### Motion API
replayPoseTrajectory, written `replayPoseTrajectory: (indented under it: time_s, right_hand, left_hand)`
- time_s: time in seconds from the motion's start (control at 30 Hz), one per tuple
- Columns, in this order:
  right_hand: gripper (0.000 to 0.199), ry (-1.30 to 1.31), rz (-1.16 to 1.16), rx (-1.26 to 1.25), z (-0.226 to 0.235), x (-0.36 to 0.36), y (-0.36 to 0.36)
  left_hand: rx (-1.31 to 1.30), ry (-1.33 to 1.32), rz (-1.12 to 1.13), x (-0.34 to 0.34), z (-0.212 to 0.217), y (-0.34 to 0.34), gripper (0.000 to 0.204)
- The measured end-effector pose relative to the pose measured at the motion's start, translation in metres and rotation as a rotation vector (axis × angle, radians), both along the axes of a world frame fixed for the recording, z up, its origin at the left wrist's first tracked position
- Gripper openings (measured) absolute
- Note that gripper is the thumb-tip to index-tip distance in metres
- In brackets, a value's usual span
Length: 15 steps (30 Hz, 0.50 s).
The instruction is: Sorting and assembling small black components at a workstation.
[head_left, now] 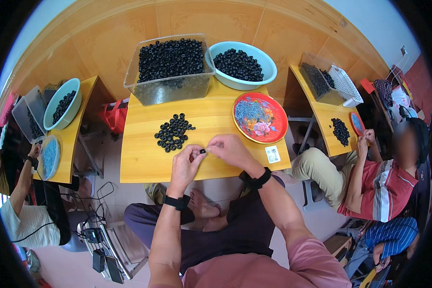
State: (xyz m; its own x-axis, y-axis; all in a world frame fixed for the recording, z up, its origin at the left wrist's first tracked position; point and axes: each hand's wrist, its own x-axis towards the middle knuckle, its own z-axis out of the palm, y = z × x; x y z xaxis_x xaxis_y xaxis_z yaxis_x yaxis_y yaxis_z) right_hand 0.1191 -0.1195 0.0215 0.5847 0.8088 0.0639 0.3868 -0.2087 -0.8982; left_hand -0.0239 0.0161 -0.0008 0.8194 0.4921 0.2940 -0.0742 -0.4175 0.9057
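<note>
Left hand (186, 161): closed in a pinch, thumb and fingertips meeting at its right side on a small black ring (202, 151); wrist wears a black band.
Black ring: held between the two hands, just above the near edge of the counter (144, 163); it sits at the right tip of the left hand and the left tip of the right hand. It is too small to tell which way its hole faces.
Right hand (231, 150): fingers curled shut, fingertips closing on the same ring from the right; it reaches a little farther onto the counter than the left hand.
Nearer hand: both touch the ring; neither is clearly nearer.
Pile of rings (174, 131): loose black rings lying flat, just beyond the left hand and slightly to its left, apart from both hands.
Clear bin (170, 72): well beyond the hands, heaped with black rings.
Teal bowl (245, 67): beyond the right hand, touching the bin's right side, also full of rings.
Red plate (260, 117): just beyond and right of the right hand, holding small grey-blue bits.
White tag (272, 154): on the counter, right of the right hand.
Others: people sit at side counters far left and far right.
</note>
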Motion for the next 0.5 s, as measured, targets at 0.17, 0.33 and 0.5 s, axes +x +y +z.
replayPoseTrajectory:
  time_s: [0.17, 0.33, 0.5]
  right_hand:
    - [0.013, -0.594, -0.446, -0.295, 0.040, 0.056, -0.032]
    - [0.013, -0.593, -0.439, -0.459, 0.036, 0.103, -0.064]
    - [0.016, -0.524, -0.355, -0.525, 0.024, 0.105, -0.070]
  left_hand:
    - [0.038, -0.034, 0.025, -0.001, 0.002, 0.001, 0.017]
    - [0.042, 0.014, 0.024, 0.002, 0.004, 0.001, 0.017]
    - [0.047, 0.023, 0.038, 0.000, 0.007, 0.000, 0.016]
